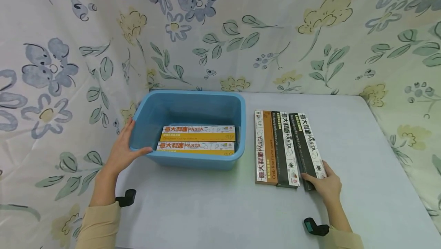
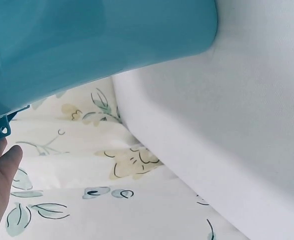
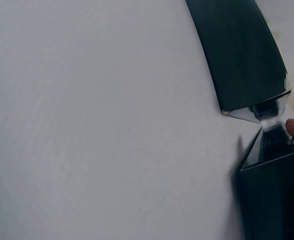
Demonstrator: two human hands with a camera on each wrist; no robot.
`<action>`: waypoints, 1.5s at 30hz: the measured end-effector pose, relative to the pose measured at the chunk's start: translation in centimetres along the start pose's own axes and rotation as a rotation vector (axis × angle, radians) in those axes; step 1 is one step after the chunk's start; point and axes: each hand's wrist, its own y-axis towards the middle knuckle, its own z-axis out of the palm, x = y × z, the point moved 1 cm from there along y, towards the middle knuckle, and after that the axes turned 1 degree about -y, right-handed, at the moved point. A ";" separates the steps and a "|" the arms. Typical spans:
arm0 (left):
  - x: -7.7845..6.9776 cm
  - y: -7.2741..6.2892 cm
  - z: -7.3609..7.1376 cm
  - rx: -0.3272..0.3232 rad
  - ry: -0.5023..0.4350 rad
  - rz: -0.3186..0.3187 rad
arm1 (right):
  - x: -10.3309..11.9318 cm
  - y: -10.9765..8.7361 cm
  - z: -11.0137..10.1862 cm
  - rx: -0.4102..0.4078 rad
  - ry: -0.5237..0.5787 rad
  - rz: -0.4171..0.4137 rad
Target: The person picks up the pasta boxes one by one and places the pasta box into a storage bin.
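Observation:
A blue plastic bin [image 1: 193, 160] holds two yellow-and-white pasta boxes [image 1: 198, 137] side by side. My left hand [image 1: 124, 149] rests against the bin's front left corner, fingers fairly straight along the left rim and thumb across the front. In the left wrist view the fingertips touch the rim's underside. With thumb on one side and fingers on the other, my right hand [image 1: 326, 183] grips the near end of a black-and-white pasta box [image 1: 307, 145], labelled black pepper flavor sauce. The right wrist view shows dark box sides [image 3: 281, 195] and one fingertip.
Left of the gripped box lie another black-and-white pasta box [image 1: 285, 149] and an orange-brown crab roe pasta box [image 1: 266, 147], touching side by side. All rest on a white table [image 1: 206, 207]. A floral curtain [image 1: 220, 50] hangs behind the table and at both sides.

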 end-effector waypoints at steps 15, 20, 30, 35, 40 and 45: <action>0.0 0.0 0.1 -0.006 -0.002 0.008 | 0.9 -0.4 -0.7 0.000 0.214 0.128; 0.0 -0.1 0.1 -0.007 0.006 0.000 | 1.6 -0.7 -1.2 -0.010 0.236 0.131; 0.0 0.0 0.1 -0.012 0.010 0.007 | 3.2 -1.4 -2.2 -0.008 0.270 0.092; 0.1 0.1 0.1 -0.014 0.009 0.006 | 4.1 -1.8 -2.7 -0.003 0.274 0.055; 0.2 0.1 0.2 -0.018 0.010 0.010 | 5.0 -2.2 -3.1 0.009 0.274 0.016; 0.2 0.0 0.2 -0.022 0.008 0.019 | 5.9 -2.6 -3.4 0.011 0.261 -0.011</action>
